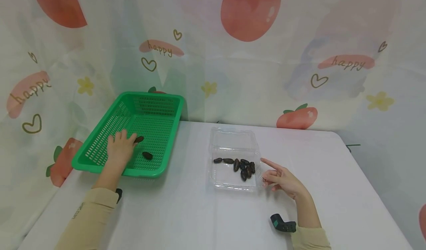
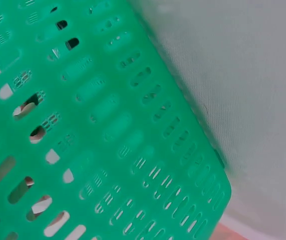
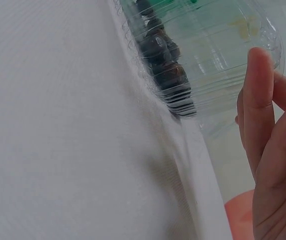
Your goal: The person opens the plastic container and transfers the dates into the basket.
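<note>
My left hand (image 1: 120, 150) reaches into a green plastic basket (image 1: 174, 139), fingers spread over its floor. A dark brown, oval, nut-like piece (image 1: 139, 139) lies right at the thumb side of that hand, and a second oval piece (image 1: 147, 155) lies nearer the front. In the left wrist view the slotted basket wall (image 2: 132, 115) hides most of the hand. My right hand (image 1: 283, 179) is beside the right edge of a clear hinged plastic box (image 1: 229, 186), index finger extended toward it and the other fingers loosely bent. Several similar dark pieces (image 1: 236, 165) lie inside the box.
The box's lid (image 1: 233, 137) is folded back toward the curtain. A white cloth covers the table (image 1: 173, 213). Behind it hangs a printed curtain (image 1: 206, 65), close to the far side of the basket. Black wrist devices (image 1: 283, 224) are by the sleeves.
</note>
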Demonstrator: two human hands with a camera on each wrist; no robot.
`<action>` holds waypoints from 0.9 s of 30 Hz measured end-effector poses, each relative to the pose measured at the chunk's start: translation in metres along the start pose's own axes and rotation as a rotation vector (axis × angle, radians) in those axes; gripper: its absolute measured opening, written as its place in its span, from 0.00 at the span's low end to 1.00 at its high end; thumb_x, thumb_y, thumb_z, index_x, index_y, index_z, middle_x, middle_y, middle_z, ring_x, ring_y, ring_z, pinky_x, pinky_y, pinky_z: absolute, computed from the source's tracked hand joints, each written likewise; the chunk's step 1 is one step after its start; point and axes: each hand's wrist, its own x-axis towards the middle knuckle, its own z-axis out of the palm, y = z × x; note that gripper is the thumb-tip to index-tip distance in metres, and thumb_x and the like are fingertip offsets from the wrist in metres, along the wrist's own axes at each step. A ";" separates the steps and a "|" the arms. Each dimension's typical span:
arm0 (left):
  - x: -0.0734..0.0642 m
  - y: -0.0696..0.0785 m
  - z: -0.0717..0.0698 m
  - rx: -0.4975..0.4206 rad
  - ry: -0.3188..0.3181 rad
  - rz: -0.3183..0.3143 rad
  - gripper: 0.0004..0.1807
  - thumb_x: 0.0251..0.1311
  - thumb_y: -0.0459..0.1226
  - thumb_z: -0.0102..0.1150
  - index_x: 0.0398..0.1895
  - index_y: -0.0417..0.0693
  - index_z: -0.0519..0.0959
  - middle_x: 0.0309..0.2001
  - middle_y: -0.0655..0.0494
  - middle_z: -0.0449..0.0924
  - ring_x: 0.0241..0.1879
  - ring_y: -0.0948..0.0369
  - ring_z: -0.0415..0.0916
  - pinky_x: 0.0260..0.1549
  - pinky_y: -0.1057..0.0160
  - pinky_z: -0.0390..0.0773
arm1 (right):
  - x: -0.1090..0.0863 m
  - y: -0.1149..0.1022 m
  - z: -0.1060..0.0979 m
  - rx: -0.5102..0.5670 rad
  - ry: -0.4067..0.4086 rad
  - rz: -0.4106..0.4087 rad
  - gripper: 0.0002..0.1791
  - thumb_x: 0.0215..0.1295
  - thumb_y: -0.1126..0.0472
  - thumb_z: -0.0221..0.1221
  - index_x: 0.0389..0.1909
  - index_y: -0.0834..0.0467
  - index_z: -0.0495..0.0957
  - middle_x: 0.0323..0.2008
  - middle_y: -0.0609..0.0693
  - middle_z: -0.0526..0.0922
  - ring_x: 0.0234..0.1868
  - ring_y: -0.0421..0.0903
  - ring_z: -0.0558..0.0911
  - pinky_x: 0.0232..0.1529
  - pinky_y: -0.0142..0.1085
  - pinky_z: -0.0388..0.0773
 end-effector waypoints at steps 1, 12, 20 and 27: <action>0.000 0.000 0.000 0.009 -0.019 -0.003 0.17 0.67 0.41 0.44 0.55 0.43 0.64 0.46 0.34 0.59 0.48 0.40 0.57 0.47 0.41 0.59 | 0.000 0.000 0.000 0.000 -0.001 0.001 0.40 0.62 0.63 0.57 0.70 0.61 0.45 0.27 0.45 0.80 0.27 0.38 0.79 0.21 0.28 0.73; 0.000 0.002 -0.001 0.069 -0.183 -0.012 0.21 0.67 0.42 0.44 0.60 0.43 0.63 0.47 0.34 0.60 0.47 0.42 0.58 0.48 0.43 0.60 | 0.000 -0.001 0.001 -0.006 0.009 0.008 0.40 0.62 0.63 0.57 0.70 0.60 0.46 0.26 0.44 0.80 0.27 0.38 0.79 0.21 0.28 0.73; 0.001 0.003 -0.002 0.071 -0.220 -0.002 0.20 0.66 0.40 0.46 0.59 0.42 0.63 0.45 0.34 0.60 0.44 0.43 0.58 0.44 0.45 0.61 | 0.000 0.000 0.000 0.007 0.003 0.002 0.40 0.62 0.63 0.57 0.70 0.60 0.45 0.27 0.45 0.80 0.27 0.38 0.80 0.21 0.27 0.73; 0.001 0.003 -0.001 0.064 -0.178 0.012 0.23 0.66 0.41 0.47 0.61 0.43 0.61 0.48 0.33 0.59 0.47 0.41 0.59 0.47 0.43 0.61 | 0.000 0.001 -0.001 0.007 0.000 -0.002 0.40 0.62 0.62 0.57 0.70 0.61 0.45 0.29 0.47 0.81 0.27 0.38 0.80 0.21 0.28 0.73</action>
